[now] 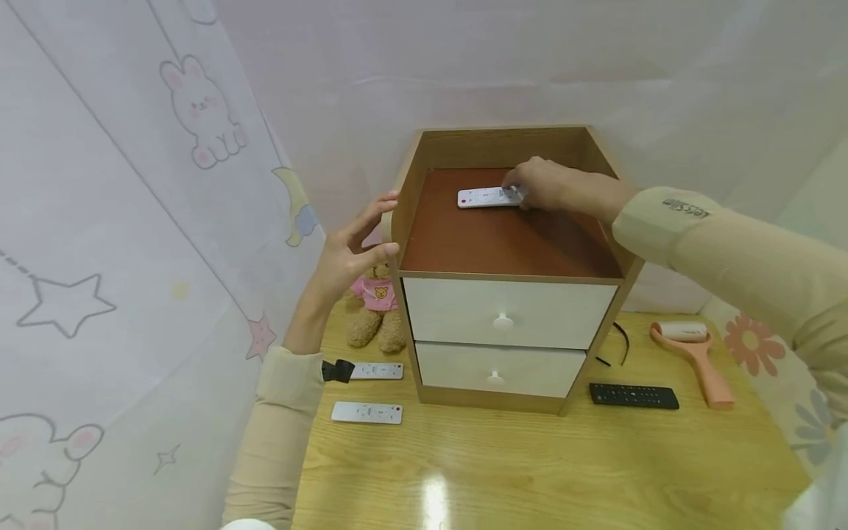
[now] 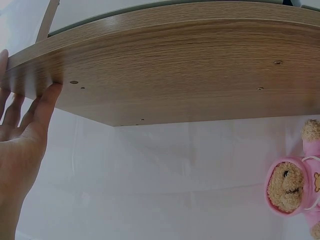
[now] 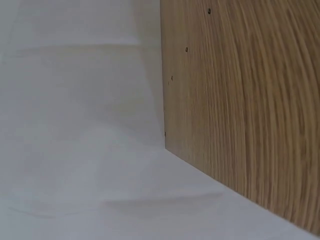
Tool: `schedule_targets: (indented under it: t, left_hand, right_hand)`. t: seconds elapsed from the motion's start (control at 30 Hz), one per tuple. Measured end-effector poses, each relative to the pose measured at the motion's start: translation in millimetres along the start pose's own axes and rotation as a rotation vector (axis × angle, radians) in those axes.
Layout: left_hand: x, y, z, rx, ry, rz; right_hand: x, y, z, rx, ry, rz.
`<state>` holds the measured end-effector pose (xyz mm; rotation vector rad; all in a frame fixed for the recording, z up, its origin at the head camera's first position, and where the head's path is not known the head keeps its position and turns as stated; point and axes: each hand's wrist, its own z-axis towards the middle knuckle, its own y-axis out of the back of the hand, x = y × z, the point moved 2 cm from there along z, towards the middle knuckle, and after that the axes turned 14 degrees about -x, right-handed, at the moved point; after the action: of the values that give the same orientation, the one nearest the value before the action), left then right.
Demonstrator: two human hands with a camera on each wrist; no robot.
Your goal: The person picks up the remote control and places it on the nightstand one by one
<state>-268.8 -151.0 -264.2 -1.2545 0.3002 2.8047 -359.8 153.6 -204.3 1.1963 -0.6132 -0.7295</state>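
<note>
On the brown top of a small wooden cabinet [image 1: 510, 243], a white remote control [image 1: 482, 196] lies with its red button toward the left. My right hand [image 1: 546, 184] reaches over from the right and pinches its right end, fingers covering that part. The right wrist view does not show this hand, only the cabinet's outer wooden side [image 3: 240, 100]. My left hand [image 1: 347, 250] touches the cabinet's left side panel [image 2: 190, 75] with fingertips, thumb spread apart from the fingers.
A teddy bear [image 1: 377, 302] in pink sits left of the cabinet. Two white remotes, one upper [image 1: 377, 371] and one lower [image 1: 367, 413], lie before it. On the right are a black remote [image 1: 634, 396], an orange lint roller [image 1: 702, 361] and a thin black cable [image 1: 623, 342].
</note>
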Motion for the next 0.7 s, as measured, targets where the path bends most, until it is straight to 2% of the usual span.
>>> schedule_targets:
  t: [0.27, 0.43, 0.57, 0.7]
  left_hand:
    - [4.2, 2.6, 1.3, 0.007, -0.036, -0.005]
    - [6.4, 1.9, 1.0, 0.012, -0.030, -0.008]
    - [5.5, 1.7, 0.1, 0.018, -0.045, -0.016]
    - [3.7, 5.7, -0.2, 0.007, -0.070, -0.044]
  right_hand:
    - [-2.0, -3.1, 2.6, 0.037, -0.023, 0.002]
    - [5.3, 8.7, -4.6, 0.052, -0.052, -0.042]
    - [23.5, 30.2, -21.9, -0.026, -0.068, -0.074]
    - [43.5, 53.0, -48.1, -0.221, -0.056, -0.030]
